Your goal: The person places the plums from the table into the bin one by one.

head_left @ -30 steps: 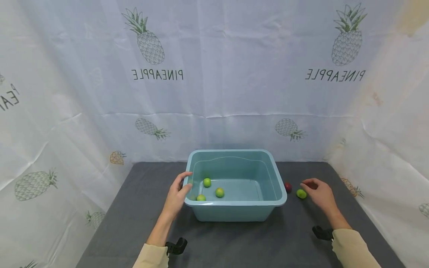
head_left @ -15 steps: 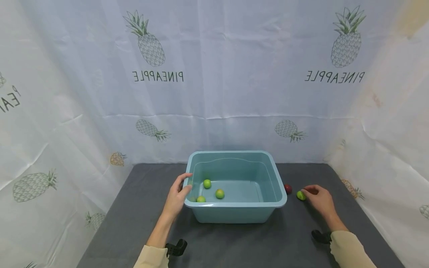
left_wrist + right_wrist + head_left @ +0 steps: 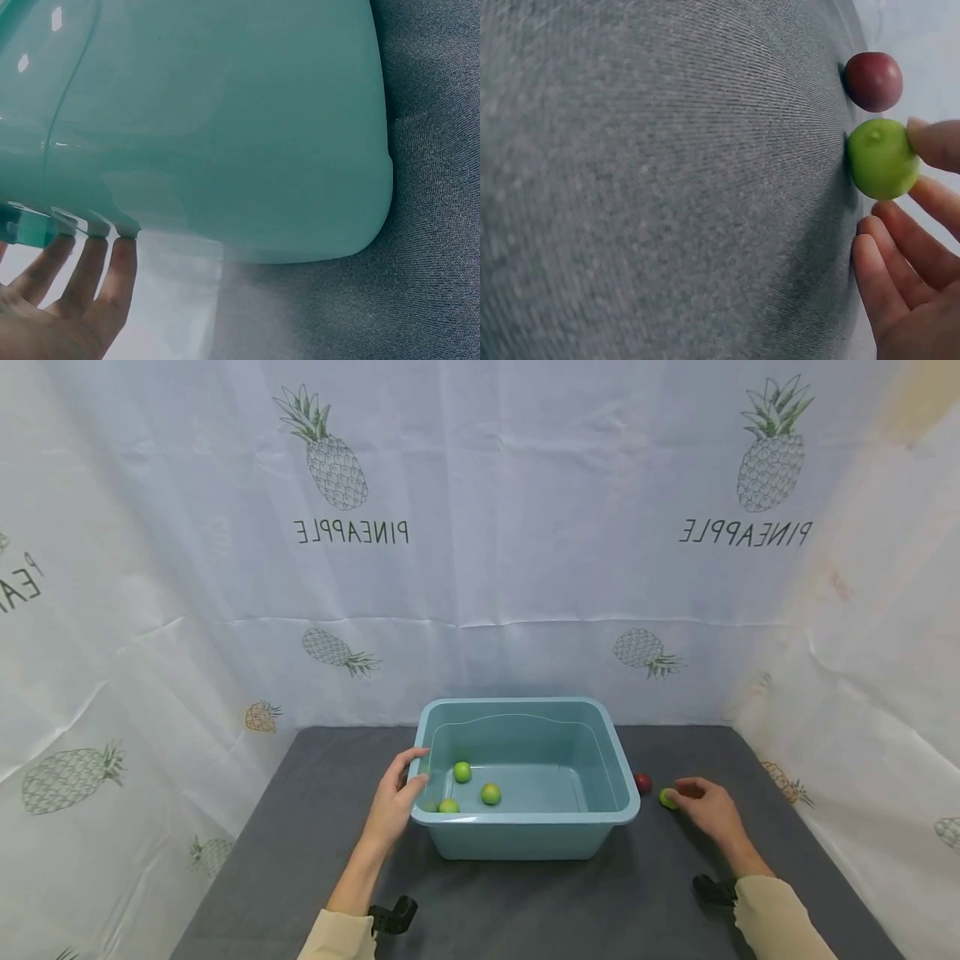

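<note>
A blue-green basin [image 3: 517, 840] stands on the dark cloth, cropped in the left wrist view. The left hand [image 3: 393, 802] grips its left rim, fingers slightly apart. The right hand [image 3: 711, 810] pinches a green fruit [image 3: 879, 161] between thumb and forefinger, low over the cloth, right of the basin. Three limes [image 3: 491, 793] lie inside, one half-hidden by the front rim; a red fruit [image 3: 874, 81] sits just outside, partly covered.
</note>
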### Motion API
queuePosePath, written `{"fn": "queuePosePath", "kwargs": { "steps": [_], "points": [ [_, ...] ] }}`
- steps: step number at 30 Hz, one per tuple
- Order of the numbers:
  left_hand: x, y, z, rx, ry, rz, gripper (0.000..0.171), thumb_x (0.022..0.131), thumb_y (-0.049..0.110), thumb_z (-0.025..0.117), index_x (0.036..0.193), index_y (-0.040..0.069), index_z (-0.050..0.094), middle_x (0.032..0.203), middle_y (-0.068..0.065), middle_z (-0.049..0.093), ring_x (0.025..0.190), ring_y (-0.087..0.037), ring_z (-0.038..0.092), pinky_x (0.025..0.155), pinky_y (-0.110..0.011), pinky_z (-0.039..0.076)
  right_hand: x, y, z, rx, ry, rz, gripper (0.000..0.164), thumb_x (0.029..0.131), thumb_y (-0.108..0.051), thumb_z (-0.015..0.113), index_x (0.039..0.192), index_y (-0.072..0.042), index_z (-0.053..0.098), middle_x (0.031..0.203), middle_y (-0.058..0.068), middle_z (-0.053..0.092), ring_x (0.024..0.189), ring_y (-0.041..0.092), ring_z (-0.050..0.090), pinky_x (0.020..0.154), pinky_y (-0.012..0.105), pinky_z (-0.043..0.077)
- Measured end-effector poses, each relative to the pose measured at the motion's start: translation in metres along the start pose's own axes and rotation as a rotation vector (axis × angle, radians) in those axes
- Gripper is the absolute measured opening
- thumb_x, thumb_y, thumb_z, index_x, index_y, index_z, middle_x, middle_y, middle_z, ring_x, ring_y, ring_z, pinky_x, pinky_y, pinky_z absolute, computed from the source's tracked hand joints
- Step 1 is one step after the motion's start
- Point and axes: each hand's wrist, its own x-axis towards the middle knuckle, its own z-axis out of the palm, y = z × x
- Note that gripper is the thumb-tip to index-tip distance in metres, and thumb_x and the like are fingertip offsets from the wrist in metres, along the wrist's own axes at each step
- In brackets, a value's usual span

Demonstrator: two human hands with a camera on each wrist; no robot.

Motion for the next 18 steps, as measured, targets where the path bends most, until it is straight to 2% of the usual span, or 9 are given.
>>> {"fn": "queuePosePath", "kwargs": {
  "steps": [7,18],
  "points": [
    [-0.0010,-0.0002,-0.0006,-0.006,-0.004,0.010,0.038,0.105,0.010,0.052,0.143,0.006,0.051,0.157,-0.014,0.039,0.144,-0.033,0.039,0.108,-0.057,0.035,0.0005,-0.0014,-0.0002,-0.044,-0.023,-0.043,0.046,0.094,-0.019,0.070,0.124,0.014,0.059,0.118,0.035,0.061,0.104,0.046,0.059,0.088,0.060,0.047],
    [-0.0015,-0.0002,-0.0007,-0.015,-0.005,0.003,0.037,0.106,0.009,0.052,0.143,0.007,0.051,0.158,-0.015,0.038,0.146,-0.034,0.036,0.110,-0.058,0.033,-0.0048,-0.0036,0.0023,0.008,0.013,-0.041,0.044,0.094,-0.016,0.071,0.126,0.012,0.059,0.120,0.033,0.061,0.105,0.045,0.059,0.087,0.058,0.048]
  ]
}}
